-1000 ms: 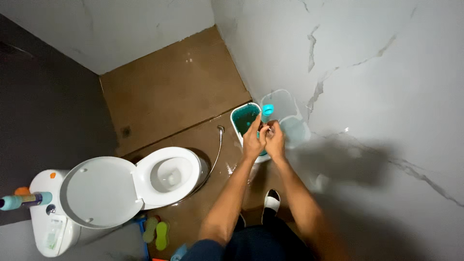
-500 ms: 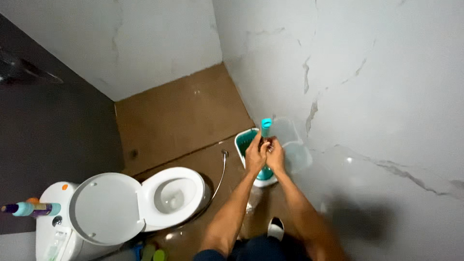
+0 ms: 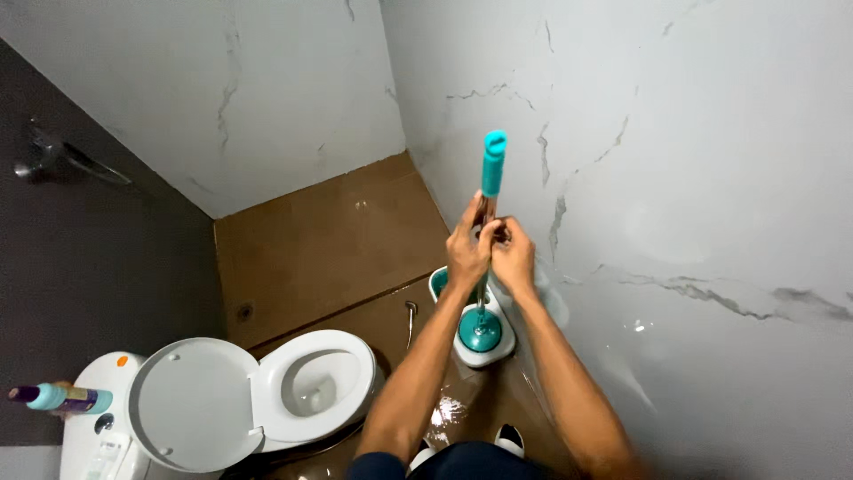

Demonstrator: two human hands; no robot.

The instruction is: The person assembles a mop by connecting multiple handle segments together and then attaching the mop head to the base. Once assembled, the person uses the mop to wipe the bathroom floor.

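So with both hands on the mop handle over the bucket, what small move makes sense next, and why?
Probably a short push straight down. Both the left hand and the right hand grip the mop handle upright, and its teal head sits in the wringer end of the mop bucket. The wet floor suggests the mop needs wringing first.

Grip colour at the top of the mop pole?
Teal; the mop handle grip shows best in the head view, above both hands.

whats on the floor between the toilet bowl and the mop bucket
In the head view, a bidet sprayer head with its hose lies on the wet brown floor between toilet and bucket.
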